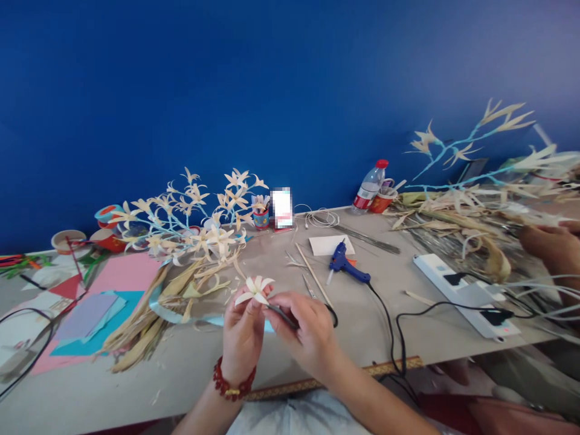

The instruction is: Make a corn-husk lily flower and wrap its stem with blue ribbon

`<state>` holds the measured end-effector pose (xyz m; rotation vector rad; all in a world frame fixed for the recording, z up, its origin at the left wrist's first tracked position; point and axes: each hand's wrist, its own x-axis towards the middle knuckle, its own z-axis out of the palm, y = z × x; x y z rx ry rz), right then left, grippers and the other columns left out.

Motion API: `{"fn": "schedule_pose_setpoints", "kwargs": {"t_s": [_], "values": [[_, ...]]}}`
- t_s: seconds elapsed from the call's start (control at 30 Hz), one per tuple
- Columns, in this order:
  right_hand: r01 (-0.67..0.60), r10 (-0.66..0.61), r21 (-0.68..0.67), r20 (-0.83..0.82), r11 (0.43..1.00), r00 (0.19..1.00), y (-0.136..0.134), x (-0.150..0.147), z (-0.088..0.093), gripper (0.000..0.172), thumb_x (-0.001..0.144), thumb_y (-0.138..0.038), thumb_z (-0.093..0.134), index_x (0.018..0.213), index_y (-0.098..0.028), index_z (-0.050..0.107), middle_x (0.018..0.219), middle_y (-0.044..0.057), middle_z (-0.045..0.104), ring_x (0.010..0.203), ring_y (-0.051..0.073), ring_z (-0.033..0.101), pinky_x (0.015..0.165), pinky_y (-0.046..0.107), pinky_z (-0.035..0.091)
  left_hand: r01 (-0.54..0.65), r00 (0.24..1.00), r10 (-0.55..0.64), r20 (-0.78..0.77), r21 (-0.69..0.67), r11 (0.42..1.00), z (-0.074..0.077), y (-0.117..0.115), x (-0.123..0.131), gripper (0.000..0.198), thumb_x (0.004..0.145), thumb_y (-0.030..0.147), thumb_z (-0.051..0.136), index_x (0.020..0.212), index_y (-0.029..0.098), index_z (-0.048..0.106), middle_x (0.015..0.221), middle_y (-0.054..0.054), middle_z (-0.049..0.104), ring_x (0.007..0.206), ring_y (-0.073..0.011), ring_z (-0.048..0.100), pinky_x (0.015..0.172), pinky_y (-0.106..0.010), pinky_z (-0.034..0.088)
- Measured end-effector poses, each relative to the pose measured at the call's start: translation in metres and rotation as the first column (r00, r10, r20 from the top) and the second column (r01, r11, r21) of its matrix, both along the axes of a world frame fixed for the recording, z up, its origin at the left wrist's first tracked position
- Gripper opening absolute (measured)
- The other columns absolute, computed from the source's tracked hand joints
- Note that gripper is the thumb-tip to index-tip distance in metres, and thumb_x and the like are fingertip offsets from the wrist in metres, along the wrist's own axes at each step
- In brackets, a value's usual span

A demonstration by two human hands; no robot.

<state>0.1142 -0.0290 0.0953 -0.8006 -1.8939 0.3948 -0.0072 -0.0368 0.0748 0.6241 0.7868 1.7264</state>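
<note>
Above the near part of the surface, the left hand pinches a cream flower, and the right hand pinches a dark slim tool just beside this flower.

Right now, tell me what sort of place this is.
Probably a craft workspace: a blue glue gun, coloured sheets and a pale, handmade-looking flower point to it.
</note>
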Motion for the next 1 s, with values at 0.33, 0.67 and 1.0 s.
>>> {"fn": "schedule_pose_setpoints", "kwargs": {"t_s": [0.33, 0.67, 1.0], "values": [[-0.054, 0.035, -0.103, -0.176, 0.993, 0.984, 0.006, 0.001, -0.003, 0.006, 0.086, -0.019, 0.062, 0.085, -0.021, 0.067, 0.071, 0.000, 0.071, 0.053, 0.011, 0.057, 0.054, 0.021, 0.043, 0.003, 1.000, -0.003, 0.002, 0.008, 1.000, -0.004, 0.000, -0.001, 0.018, 0.065, 0.027, 0.081, 0.080, 0.020, 0.074, 0.086, -0.004, 0.072, 0.088, -0.0175, 0.066, 0.087, -0.029, 0.050], [-0.161, 0.036, -0.451, -0.273, 0.878, 0.961, 0.007, 0.004, -0.002, 0.016, 0.083, -0.027, 0.062, 0.085, -0.016, 0.074, 0.062, 0.001, 0.064, 0.048, 0.009, 0.041, 0.045, 0.020, 0.032, 0.011, 1.000, -0.010, -0.010, 0.032, 0.999, -0.006, 0.000, -0.001, 0.011, 0.067, 0.026, 0.079, 0.077, 0.023, 0.074, 0.089, -0.003, 0.072, 0.088, -0.0181, 0.066, 0.084, -0.032, 0.051], [-0.355, 0.086, -0.604, -0.428, 0.714, 0.900, 0.013, 0.001, 0.006, 0.022, 0.077, -0.034, 0.065, 0.072, -0.013, 0.069, 0.048, -0.007, 0.032, 0.046, 0.007, 0.026, 0.043, 0.021, 0.022, 0.018, 1.000, -0.017, -0.011, 0.056, 0.998, -0.009, -0.004, -0.005, 0.008, 0.070, 0.024, 0.077, 0.075, 0.022, 0.072, 0.098, -0.002, 0.067, 0.092, -0.0177, 0.063, 0.082, -0.029, 0.050]]}}
